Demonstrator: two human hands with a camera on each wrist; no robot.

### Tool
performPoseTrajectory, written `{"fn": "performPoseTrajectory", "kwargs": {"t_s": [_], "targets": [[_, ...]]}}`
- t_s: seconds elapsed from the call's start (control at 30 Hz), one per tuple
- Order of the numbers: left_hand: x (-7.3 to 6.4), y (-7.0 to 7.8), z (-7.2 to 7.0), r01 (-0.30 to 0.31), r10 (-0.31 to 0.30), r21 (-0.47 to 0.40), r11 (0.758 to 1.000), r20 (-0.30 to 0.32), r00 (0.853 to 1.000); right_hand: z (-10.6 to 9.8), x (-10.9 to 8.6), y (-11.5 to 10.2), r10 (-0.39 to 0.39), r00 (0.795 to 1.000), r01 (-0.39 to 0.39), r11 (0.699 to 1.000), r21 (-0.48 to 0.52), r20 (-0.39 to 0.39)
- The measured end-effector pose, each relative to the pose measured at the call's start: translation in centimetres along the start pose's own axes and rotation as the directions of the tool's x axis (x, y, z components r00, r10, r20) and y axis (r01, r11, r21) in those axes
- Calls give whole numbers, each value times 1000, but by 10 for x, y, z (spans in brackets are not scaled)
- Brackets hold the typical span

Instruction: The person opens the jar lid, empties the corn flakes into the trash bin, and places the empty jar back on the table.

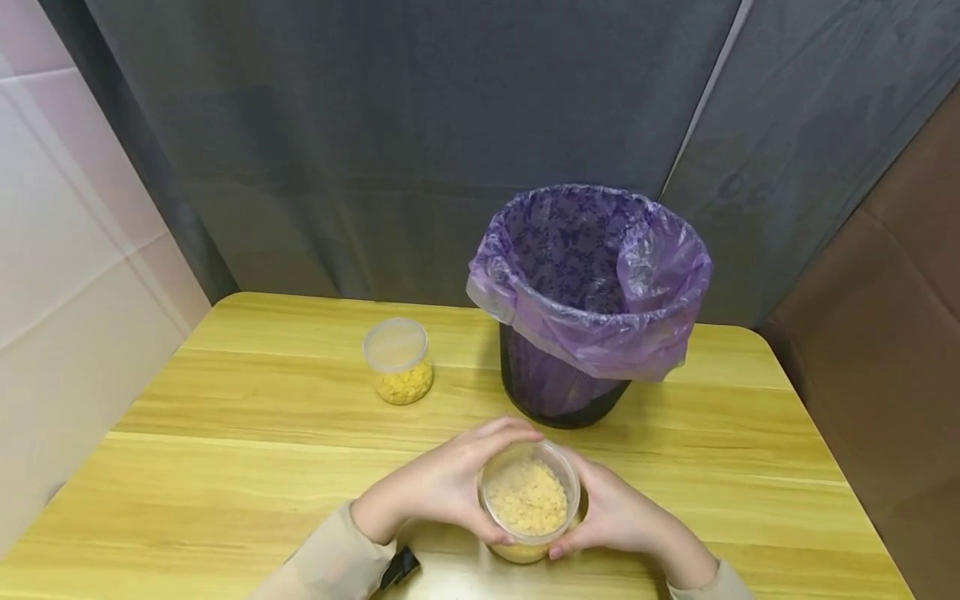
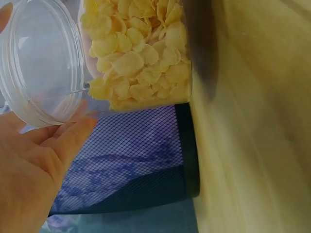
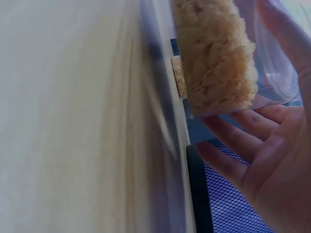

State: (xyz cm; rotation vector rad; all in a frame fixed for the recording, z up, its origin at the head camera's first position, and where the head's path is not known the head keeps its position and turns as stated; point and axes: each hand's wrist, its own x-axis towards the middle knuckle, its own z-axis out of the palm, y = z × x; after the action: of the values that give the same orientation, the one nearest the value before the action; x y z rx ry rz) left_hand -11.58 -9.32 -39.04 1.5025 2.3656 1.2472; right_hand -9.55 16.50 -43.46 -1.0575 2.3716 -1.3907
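Note:
A clear plastic jar of yellow flakes (image 1: 528, 500), which look like corn flakes, stands between both hands near the front of the table. My left hand (image 1: 453, 475) grips its round clear lid (image 2: 46, 58) from the left side, thumb at the front and fingers behind. From the right, my right hand (image 1: 618, 512) holds the jar, its thumb by the lid and its fingers round the wall, as the right wrist view shows. The lid sits on the jar's mouth. Whether the jar's base touches the table cannot be told.
Farther back on the left is a second lidded jar (image 1: 405, 383) with yellow flakes. Behind the hands stands a black mesh bin (image 1: 562, 400) lined with a purple bag (image 1: 600, 342). A small black object (image 1: 401, 567) lies by the left sleeve. Grey curtain (image 1: 375, 150) hangs behind the wooden table (image 1: 225, 467).

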Motion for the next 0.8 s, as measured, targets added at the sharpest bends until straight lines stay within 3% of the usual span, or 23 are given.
{"fn": "performPoseTrajectory", "kwargs": {"t_s": [0.43,0.8], "targets": [[0,-10,9,0,0,-10,1000,20,1000,3,-2,14,40,998,-44,997,70,52],[2,0,2,34,-40,59,998,96,995,3,0,14,29,998,-31,998,57,47]]}}
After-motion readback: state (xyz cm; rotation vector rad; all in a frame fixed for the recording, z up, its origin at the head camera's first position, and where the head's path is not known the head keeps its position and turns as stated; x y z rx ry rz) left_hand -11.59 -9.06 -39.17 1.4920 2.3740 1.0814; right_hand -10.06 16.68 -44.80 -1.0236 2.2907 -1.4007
